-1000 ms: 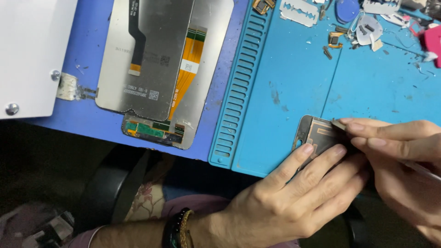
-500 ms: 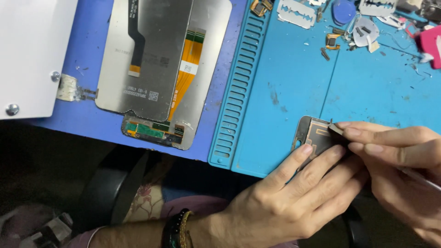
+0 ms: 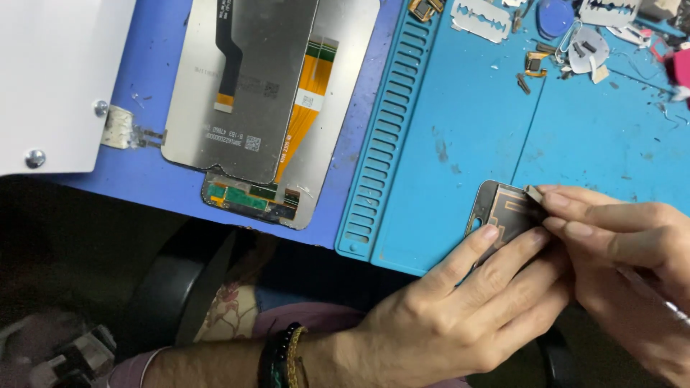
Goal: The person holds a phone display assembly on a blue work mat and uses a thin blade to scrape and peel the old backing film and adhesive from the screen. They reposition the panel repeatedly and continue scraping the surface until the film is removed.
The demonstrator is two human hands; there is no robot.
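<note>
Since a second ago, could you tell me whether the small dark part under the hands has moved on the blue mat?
No. The small dark part sits at the same spot near the front edge of the blue mat, right of its ribbed strip.

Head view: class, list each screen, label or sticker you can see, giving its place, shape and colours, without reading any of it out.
Phone display panel: face down on the blue mat at upper left; grey rectangle with black and orange ribbon cables.
Code stickers: on the panel's back; small white squares with dark print.
Small dark part: near edge of the teal mat, pinched by the left hand and right hand.
</note>
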